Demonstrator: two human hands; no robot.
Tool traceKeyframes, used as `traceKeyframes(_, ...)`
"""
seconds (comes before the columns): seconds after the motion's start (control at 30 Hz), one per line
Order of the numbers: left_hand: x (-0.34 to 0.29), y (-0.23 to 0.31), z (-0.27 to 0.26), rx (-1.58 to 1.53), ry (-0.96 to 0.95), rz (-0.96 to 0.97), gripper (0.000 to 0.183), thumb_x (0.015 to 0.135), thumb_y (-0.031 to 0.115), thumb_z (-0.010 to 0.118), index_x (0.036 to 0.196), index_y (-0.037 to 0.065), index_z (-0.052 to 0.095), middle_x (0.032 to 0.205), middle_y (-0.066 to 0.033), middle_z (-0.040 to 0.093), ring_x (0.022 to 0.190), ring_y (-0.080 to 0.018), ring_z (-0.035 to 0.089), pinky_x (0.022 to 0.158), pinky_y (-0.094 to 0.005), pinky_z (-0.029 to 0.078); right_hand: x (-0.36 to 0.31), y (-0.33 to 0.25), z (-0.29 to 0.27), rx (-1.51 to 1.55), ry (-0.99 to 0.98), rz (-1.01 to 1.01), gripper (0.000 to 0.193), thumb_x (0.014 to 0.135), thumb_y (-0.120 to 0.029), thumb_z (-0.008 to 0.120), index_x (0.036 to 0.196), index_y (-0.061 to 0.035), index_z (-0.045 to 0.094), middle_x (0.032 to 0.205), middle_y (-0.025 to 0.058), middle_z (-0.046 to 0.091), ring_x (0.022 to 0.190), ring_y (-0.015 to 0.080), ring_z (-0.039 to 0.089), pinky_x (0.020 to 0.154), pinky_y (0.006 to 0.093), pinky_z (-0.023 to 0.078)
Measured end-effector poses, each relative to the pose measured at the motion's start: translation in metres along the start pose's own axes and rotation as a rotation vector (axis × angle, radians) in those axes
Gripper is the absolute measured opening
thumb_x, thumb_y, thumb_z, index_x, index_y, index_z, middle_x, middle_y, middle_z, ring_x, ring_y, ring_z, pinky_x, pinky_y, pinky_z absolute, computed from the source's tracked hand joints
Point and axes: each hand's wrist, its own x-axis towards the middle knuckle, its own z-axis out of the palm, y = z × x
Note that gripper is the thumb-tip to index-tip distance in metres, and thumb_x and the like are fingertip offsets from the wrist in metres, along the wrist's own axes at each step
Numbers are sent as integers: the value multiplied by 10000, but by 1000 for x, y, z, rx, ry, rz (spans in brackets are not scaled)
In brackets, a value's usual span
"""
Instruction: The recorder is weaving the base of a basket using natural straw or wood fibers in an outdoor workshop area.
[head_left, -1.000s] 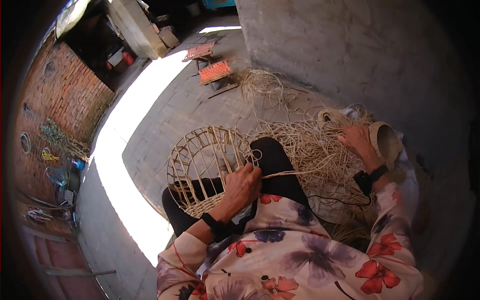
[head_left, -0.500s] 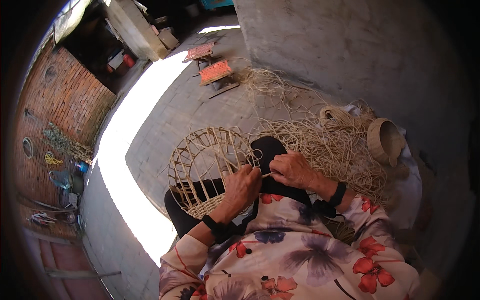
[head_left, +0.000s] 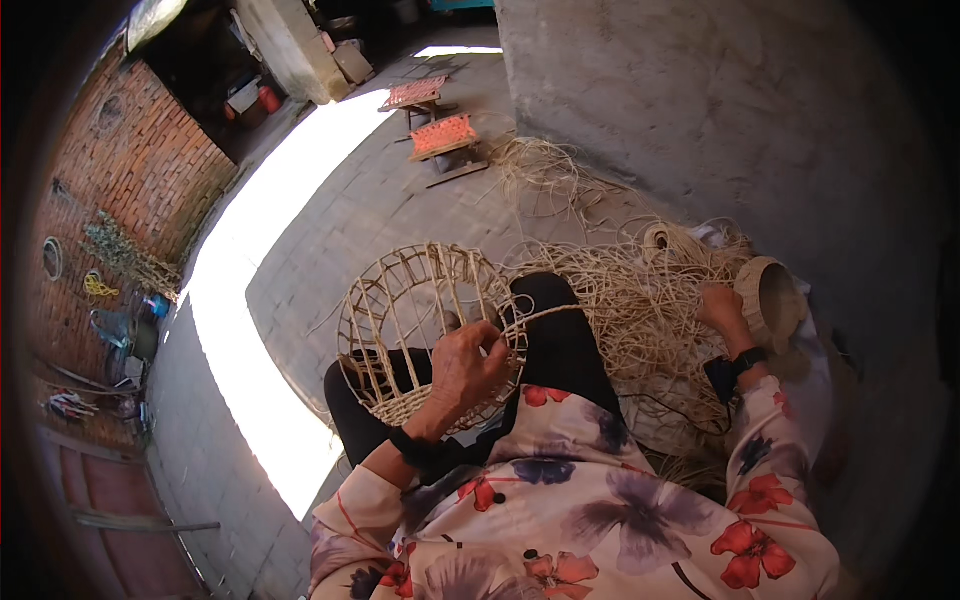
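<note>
A half-woven basket (head_left: 385, 395) of tan cord, with an open ribbed frame, rests tilted on my lap. My left hand (head_left: 468, 365) is closed at its right side, its fingers curled around the frame where a pale cord (head_left: 555, 312) comes out. That cord runs right, over my dark-trousered knee, toward the loose heap of cord (head_left: 640, 300). Above the heap my right hand (head_left: 722, 308) is held out to the right, fingers closed. It appears to grip the cord, but the strand is lost against the heap. Just beyond this hand is a small finished round basket (head_left: 778, 300).
A coil of braided cord (head_left: 672, 243) lies atop the heap, by a bare wall (head_left: 720, 110). Ahead on the paved floor stand two low stools with red woven seats (head_left: 443, 135). Along the left, a brick wall (head_left: 150, 160) rises beyond a bright sunlit strip (head_left: 240, 330).
My right hand has swung away from the left hand, out to the right over the cord heap, and the cord now stretches across my knee. The left hand stays at the basket.
</note>
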Motion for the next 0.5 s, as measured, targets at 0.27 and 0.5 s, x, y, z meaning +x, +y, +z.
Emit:
traceKeyframes(0.27,4,-14,-7,-27,-50,-109,179,808,206,616,844,44,685,714,-166,673,681,-350,671,643,-421,520,-88,-201,-107,890,354,-948,202,820,-140,698,987,-50,627,819,115,635,771,284,658,656,373,522)
traceKeyframes(0.5,21,-17,0,170,-101,18,110,813,157,606,870,87,668,684,-187,655,678,-394,659,621,-480,508,-109,-262,-98,582,301,-965,372,842,-238,685,1137,-40,573,898,122,627,821,289,657,688,393,543)
